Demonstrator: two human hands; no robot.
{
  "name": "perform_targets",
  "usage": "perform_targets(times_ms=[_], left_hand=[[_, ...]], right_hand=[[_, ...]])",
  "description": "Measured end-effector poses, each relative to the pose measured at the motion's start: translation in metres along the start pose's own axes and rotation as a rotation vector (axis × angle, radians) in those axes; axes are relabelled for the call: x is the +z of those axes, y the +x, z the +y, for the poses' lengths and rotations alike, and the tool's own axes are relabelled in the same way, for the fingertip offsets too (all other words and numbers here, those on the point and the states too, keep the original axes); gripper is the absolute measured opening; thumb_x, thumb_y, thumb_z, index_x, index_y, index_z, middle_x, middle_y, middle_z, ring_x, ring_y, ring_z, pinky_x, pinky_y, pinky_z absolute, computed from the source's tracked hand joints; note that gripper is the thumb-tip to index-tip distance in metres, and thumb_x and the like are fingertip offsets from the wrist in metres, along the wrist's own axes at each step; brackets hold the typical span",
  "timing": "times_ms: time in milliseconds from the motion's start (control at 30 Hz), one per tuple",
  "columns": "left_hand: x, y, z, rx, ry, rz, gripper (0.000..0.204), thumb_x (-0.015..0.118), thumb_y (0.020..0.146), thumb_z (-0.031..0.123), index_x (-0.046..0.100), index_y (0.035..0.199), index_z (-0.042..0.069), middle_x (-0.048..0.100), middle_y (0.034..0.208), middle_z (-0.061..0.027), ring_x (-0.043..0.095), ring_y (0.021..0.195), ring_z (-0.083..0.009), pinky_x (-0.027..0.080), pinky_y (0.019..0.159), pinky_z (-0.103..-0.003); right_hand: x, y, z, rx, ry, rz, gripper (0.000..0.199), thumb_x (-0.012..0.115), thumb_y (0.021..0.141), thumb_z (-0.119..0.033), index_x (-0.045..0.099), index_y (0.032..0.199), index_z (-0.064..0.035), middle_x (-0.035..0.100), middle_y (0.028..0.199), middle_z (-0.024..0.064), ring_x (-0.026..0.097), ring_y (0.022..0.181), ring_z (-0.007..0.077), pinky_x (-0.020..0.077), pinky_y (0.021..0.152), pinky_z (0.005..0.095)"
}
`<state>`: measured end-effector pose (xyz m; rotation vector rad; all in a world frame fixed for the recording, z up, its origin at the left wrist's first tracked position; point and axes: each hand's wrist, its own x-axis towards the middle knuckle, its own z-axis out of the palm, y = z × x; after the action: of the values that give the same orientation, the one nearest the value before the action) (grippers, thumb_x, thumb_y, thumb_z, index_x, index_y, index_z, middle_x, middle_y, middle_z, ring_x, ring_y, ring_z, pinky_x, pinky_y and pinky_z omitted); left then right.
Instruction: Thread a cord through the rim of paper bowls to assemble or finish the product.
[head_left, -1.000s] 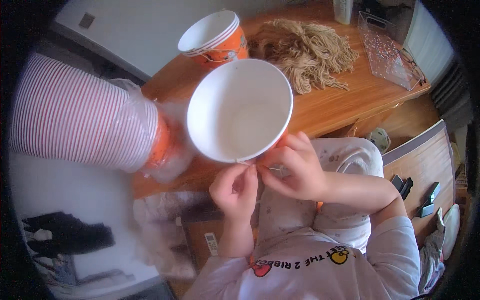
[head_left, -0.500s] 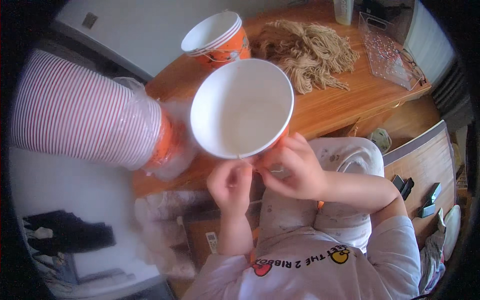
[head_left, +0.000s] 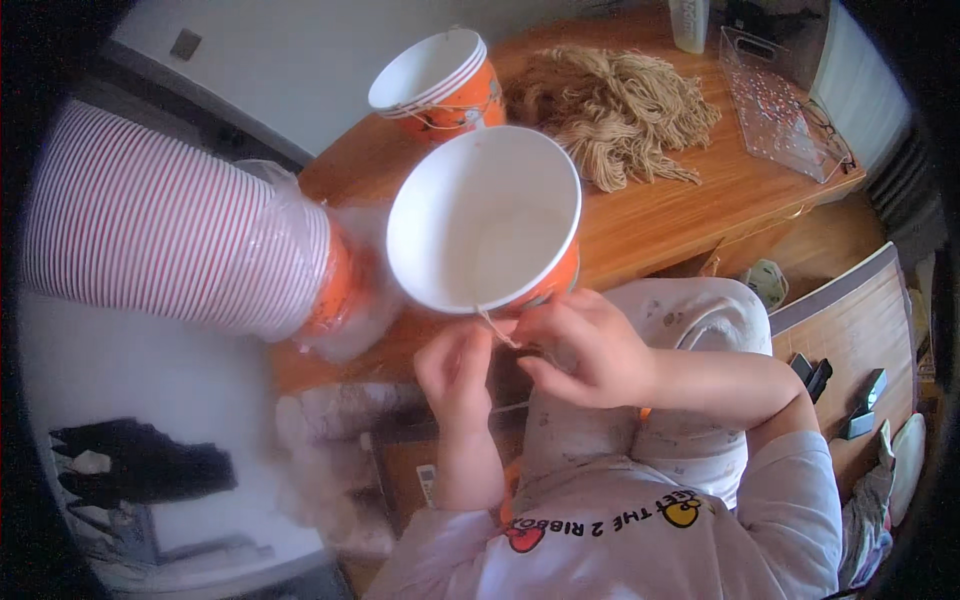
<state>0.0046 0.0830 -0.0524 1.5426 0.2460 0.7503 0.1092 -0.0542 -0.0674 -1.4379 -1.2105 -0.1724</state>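
An orange paper bucket point(head_left: 485, 225) with a white inside stands tilted toward me at the table's near edge, mouth up. A thin pale string point(head_left: 498, 330) comes off its rim on the side nearest me. My left hand point(head_left: 455, 365) is closed in a pinch beside the string, just under the rim. From the right, my right hand point(head_left: 590, 350) has its fingers bent around the string's lower end, its thumb a little apart. The exact contact at the fingertips is partly hidden.
Behind stand a few nested orange buckets point(head_left: 440, 85) with string handles. Beside them lies a heap of tan string point(head_left: 630, 110) on the wooden table point(head_left: 650, 225). A long plastic-wrapped stack of buckets point(head_left: 170, 230) fills the left. A clear tray point(head_left: 775, 110) sits far right.
My right hand has shifted slightly, its thumb and forefinger loop opening downward. More of the string shows below the rim. The view has moved a little.
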Motion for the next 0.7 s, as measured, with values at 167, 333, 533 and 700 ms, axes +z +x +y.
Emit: perform_targets(times_ms=[167, 333, 533, 700], left_hand=[[-0.008, -0.004, -0.003, 0.066, 0.185, -0.106, 0.011, 0.066, 0.085, 0.002, 0.07, 0.093, -0.004, 0.07, 0.085, -0.0083, 0.064, 0.078, -0.011, 0.05, 0.069, -0.023], [-0.009, -0.006, -0.002, -0.057, 0.021, -0.109, 0.01, 0.069, 0.084, 0.004, 0.07, 0.092, -0.003, 0.069, 0.083, -0.0061, 0.06, 0.069, -0.0068, 0.044, 0.06, -0.019], [-0.006, 0.003, -0.005, -0.187, -0.181, 0.021, 0.02, 0.064, 0.091, 0.017, 0.064, 0.093, -0.003, 0.062, 0.074, -0.0031, 0.045, 0.058, -0.0059, 0.033, 0.05, -0.022], [0.006, -0.001, -0.038, 0.34, 0.025, 0.277, 0.025, 0.06, 0.094, 0.023, 0.055, 0.103, 0.0, 0.057, 0.095, -0.0103, 0.054, 0.083, -0.0169, 0.046, 0.075, -0.029]], right_hand=[[0.002, -0.01, 0.011, -0.005, -0.066, -0.237, 0.015, 0.065, 0.084, -0.019, 0.058, 0.09, -0.0083, 0.061, 0.076, 0.0061, 0.061, 0.078, 0.027, 0.0469, 0.071, 0.041], [0.003, -0.014, 0.011, -0.124, -0.052, -0.278, 0.012, 0.066, 0.084, -0.02, 0.061, 0.087, -0.0096, 0.059, 0.072, 0.0055, 0.059, 0.076, 0.0252, 0.0476, 0.075, 0.0398], [0.005, -0.013, 0.007, -0.364, -0.003, -0.285, 0.009, 0.069, 0.083, -0.021, 0.066, 0.084, -0.0126, 0.059, 0.073, 0.0004, 0.056, 0.072, 0.0194, 0.046, 0.075, 0.0375], [-0.002, -0.014, 0.0, -0.439, -0.087, -0.222, 0.01, 0.072, 0.082, -0.021, 0.067, 0.084, -0.0127, 0.063, 0.078, -0.0033, 0.056, 0.071, 0.0167, 0.0416, 0.066, 0.0336]])
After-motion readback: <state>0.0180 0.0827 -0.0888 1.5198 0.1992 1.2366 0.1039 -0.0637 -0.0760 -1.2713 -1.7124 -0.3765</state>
